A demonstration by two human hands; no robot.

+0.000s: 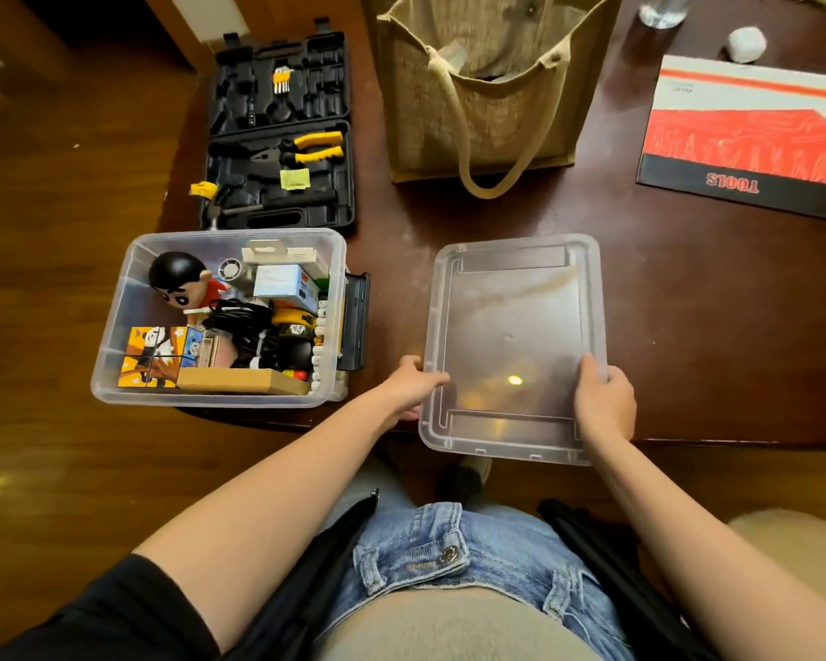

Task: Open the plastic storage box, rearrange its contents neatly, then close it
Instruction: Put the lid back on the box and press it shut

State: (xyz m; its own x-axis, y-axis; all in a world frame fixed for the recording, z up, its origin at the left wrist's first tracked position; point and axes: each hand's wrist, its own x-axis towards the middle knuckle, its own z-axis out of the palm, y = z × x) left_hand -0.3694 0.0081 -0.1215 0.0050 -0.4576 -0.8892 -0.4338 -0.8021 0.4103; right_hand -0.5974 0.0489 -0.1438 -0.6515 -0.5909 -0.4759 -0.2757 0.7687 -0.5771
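Both hands are gripping the clear lid (513, 345) at the tabletop's near edge, the left hand (413, 384) curling over its left rim and the right hand (604, 398) over its right rim. Toward the near left corner the uncovered plastic storage box (220, 391) is holding a black-haired figurine (182, 281), picture cubes (156, 357), coiled black cable (246, 322), small cartons (284, 283) and a wooden box (239, 380), while behind it an open tool case (280, 131) is showing yellow pliers (313, 147), beside a jute bag (492, 88)

Open black tool case (280, 131) with yellow-handled pliers (306, 150): far beyond the left fingers. Jute tote bag (487, 97): beyond both hands' fingers. "TOOLS" booklet (742, 136), white ball (746, 44), glass (661, 9): beyond the right fingers.
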